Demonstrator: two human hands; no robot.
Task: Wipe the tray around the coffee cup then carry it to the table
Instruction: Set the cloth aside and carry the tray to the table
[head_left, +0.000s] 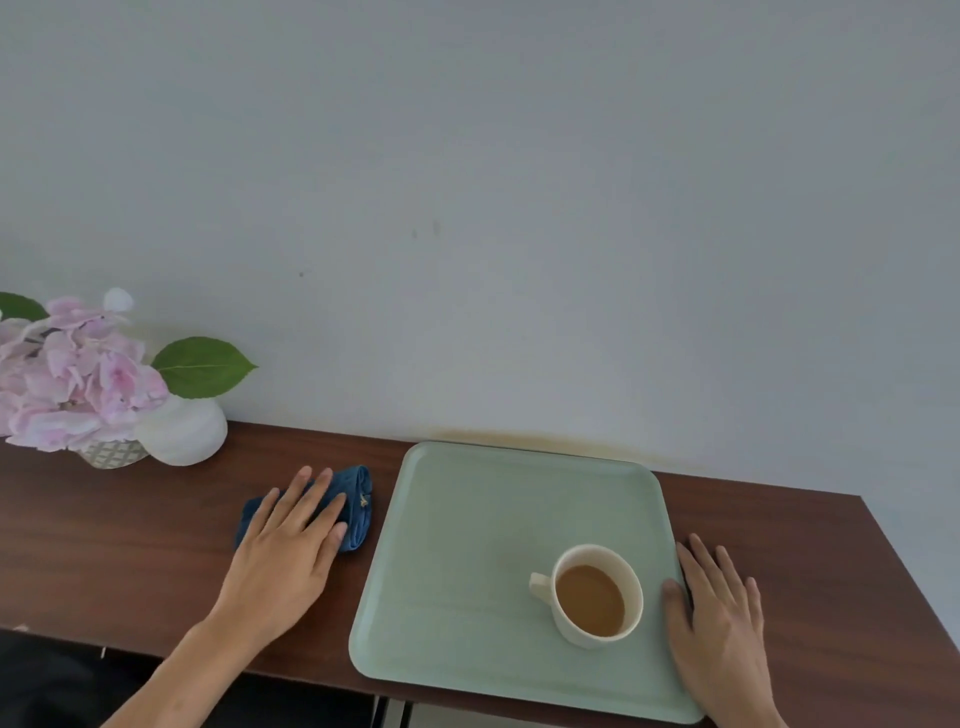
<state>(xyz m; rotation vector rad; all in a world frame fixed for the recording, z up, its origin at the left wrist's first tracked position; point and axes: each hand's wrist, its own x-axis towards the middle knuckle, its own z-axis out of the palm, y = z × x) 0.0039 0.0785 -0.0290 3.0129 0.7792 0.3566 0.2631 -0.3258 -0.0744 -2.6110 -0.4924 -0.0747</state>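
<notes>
A pale green square tray lies on a dark wooden shelf. A cream cup full of light brown coffee stands upright in the tray's near right corner, handle to the left. Left of the tray lies a folded blue cloth. My left hand rests flat on top of the cloth with fingers spread, not closed around it. Flat on the wood lies my right hand, its thumb against the tray's right rim.
The shelf runs along a grey wall. At the far left stand pink flowers in a patterned pot, with a white round object beside them. The tray's near edge overhangs the shelf's front edge.
</notes>
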